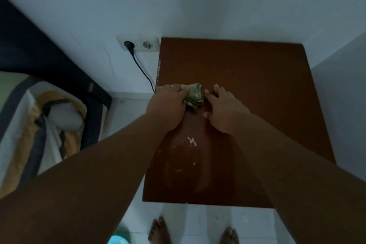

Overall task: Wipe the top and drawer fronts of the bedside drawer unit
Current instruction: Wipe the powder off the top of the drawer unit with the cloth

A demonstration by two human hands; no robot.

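The brown wooden top of the bedside drawer unit (257, 93) fills the middle and right of the head view. A crumpled green cloth (195, 94) lies on it near its left edge. My left hand (168, 105) presses down on the cloth's left part and grips it. Just right of the cloth, my right hand (221, 109) rests flat on the top with fingers spread, its fingertips touching the cloth's edge. White scuff marks (191, 141) show on the top between my forearms. The drawer fronts are hidden below the top.
A double wall socket (138, 43) with a black plug and cable (142, 69) sits left of the unit. A bed with a striped cover (29, 125) lies at the left. White walls close in behind and at the right. My bare feet (158, 232) stand on the tiled floor.
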